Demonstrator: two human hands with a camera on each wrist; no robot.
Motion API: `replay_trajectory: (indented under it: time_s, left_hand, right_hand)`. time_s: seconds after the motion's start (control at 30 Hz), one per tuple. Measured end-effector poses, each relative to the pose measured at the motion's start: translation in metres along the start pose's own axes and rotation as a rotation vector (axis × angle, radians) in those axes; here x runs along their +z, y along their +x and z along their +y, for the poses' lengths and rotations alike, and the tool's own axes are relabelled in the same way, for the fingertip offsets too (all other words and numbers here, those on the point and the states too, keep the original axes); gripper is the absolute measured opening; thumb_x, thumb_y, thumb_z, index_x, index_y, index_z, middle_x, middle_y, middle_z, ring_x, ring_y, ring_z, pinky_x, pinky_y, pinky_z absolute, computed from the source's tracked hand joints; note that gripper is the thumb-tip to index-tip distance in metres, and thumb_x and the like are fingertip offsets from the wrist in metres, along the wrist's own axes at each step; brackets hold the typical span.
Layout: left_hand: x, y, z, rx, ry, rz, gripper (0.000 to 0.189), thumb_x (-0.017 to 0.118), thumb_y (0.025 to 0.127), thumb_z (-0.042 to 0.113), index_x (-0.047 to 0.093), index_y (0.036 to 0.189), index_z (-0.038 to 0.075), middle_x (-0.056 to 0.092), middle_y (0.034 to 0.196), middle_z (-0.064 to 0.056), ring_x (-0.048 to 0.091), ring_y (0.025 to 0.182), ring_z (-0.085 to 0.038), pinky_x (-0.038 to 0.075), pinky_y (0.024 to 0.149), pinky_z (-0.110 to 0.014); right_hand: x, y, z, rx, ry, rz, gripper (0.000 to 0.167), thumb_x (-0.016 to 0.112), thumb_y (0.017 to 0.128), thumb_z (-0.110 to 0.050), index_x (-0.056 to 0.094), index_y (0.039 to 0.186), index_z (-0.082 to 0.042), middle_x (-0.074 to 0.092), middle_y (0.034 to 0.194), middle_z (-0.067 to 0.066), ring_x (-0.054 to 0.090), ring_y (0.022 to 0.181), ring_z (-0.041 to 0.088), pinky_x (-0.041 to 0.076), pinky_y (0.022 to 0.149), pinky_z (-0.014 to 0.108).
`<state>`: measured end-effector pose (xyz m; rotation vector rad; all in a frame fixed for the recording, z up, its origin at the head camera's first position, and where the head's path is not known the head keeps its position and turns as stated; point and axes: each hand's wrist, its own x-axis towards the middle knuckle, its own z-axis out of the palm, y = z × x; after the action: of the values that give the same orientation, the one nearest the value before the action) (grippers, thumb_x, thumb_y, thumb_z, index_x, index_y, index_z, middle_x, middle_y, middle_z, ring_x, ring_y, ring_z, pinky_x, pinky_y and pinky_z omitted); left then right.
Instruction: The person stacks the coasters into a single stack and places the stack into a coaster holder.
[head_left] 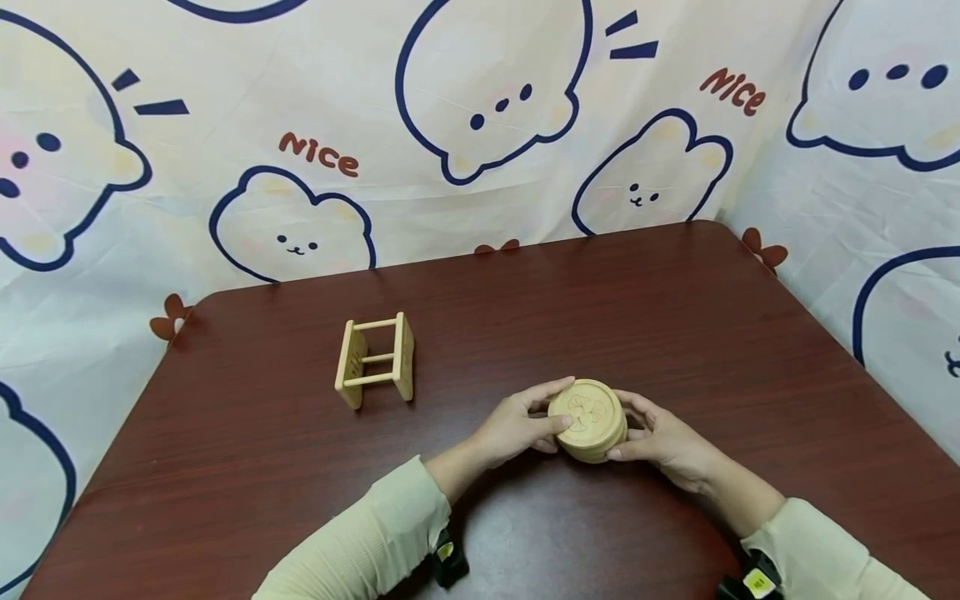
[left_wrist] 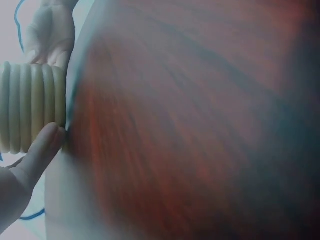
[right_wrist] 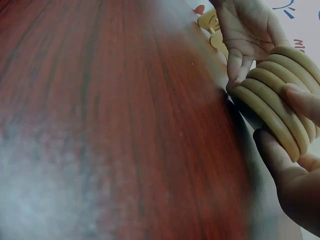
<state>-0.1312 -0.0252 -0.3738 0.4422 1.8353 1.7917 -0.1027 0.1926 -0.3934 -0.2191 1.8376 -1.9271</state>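
Observation:
A stack of several round, light wooden coasters (head_left: 588,410) is between my two hands over the right-centre of the table; a leaf-like pattern is carved into the top one. My left hand (head_left: 521,422) grips the stack from its left, its thumb lying over the top coaster's edge. From the right, my right hand (head_left: 670,445) holds the side with thumb and fingers. The left wrist view shows the coasters (left_wrist: 32,107) edge-on, pressed together. In the right wrist view the stacked coasters (right_wrist: 272,110) look slightly fanned. Whether the stack touches the table cannot be told.
A small wooden rack (head_left: 375,358) with two side panels joined by thin rods stands on the dark red-brown table (head_left: 247,467), left of my hands. Behind the table hangs a pale cloth (head_left: 480,208) printed with cartoon bears.

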Motion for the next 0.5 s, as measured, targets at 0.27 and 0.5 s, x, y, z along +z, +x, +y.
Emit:
replay_trajectory:
  time_s: [0.27,0.5]
  left_hand:
    - [0.002,-0.007,0.012,0.004,0.005,0.011,0.049,0.058,0.081,0.002,0.042,0.128,0.005,0.056,0.104,-0.017,0.057,0.070,-0.014,0.048,0.065,-0.044]
    - [-0.008,0.004,-0.004,0.013,-0.018,0.018,0.050,0.059,0.080,0.000,0.044,0.127,0.006,0.055,0.106,-0.020,0.058,0.079,-0.018,0.049,0.063,-0.041]
  right_hand:
    - [0.001,0.002,-0.002,0.015,0.043,-0.035,0.084,0.066,0.071,0.001,0.010,0.134,0.004,0.025,0.130,0.023,0.047,0.102,0.024,0.043,0.078,0.034]
    - [0.007,0.004,-0.006,0.003,0.037,-0.007,0.085,0.068,0.070,-0.001,0.012,0.133,0.005,0.024,0.130,0.025,0.048,0.102,0.025,0.043,0.078,0.032]
